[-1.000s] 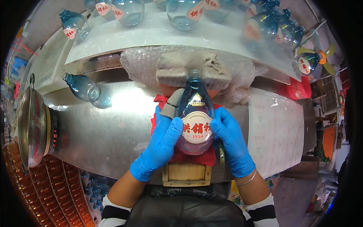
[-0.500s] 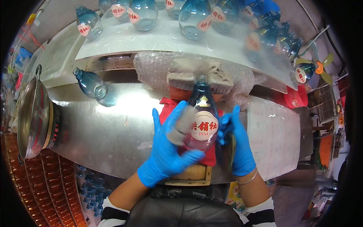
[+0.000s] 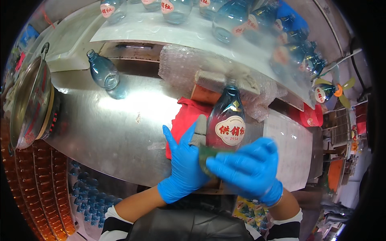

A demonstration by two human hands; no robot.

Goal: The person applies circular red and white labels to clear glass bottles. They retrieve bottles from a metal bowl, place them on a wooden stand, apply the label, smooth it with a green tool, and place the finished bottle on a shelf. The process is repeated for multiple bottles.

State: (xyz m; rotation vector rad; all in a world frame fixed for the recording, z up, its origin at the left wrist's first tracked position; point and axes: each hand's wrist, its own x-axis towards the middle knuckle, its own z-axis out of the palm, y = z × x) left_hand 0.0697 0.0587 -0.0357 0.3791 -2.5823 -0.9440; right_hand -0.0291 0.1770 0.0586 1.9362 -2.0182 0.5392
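A blue-to-pink glass bottle (image 3: 228,116) with a white, red-lettered label lies tilted, neck away from me, against a block topped with folded pale cloth (image 3: 241,82). My left hand (image 3: 186,168), blue-gloved with grey covers on some fingers, is at the bottle's left side. Its fingers are stretched and spread, the covered ones against the glass; its thumb is hidden. My right hand (image 3: 251,168), also gloved, is closed on a dark green flat piece (image 3: 206,158) across the bottle's lower end. What that piece is I cannot make out. Red cloth (image 3: 187,110) lies beneath.
Another blue bottle (image 3: 103,70) lies on the metal table (image 3: 120,132). Several labelled bottles (image 3: 177,10) stand on the raised white surface beyond, edged by bubble wrap (image 3: 177,66). A round metal pan (image 3: 30,104) stands left, a white sheet (image 3: 287,148) and small fan (image 3: 339,88) right.
My right hand has come left across the bottle's lower end with the green piece. My left hand has drawn back from the label to the bottle's left edge. The view has turned slightly.
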